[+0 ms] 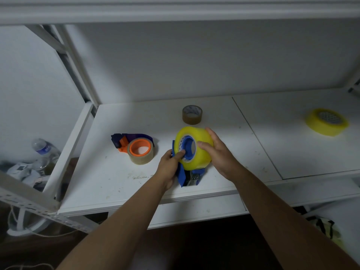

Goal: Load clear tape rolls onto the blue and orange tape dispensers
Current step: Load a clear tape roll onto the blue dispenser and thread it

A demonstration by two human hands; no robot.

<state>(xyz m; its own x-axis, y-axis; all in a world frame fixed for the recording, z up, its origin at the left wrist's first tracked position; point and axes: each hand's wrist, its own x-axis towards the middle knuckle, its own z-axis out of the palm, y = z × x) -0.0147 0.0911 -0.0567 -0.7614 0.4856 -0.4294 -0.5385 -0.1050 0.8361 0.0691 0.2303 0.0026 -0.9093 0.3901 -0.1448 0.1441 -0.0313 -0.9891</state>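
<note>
A thick yellowish clear tape roll (200, 152) sits on the hub of the blue tape dispenser (188, 177), which stands near the shelf's front edge. My left hand (171, 164) grips the dispenser's blue frame, thumb at the hub. My right hand (218, 152) wraps the roll from the right. To the left lies the orange dispenser (126, 142) with a thin clear roll (141, 157) around its orange hub.
A small brown tape roll (192, 114) stands behind the blue dispenser. A flat yellow tape roll (327, 121) lies on the shelf (109, 182) at far right. Left of the metal rack post (78, 63), a water bottle (45, 151) and clutter sit on the floor.
</note>
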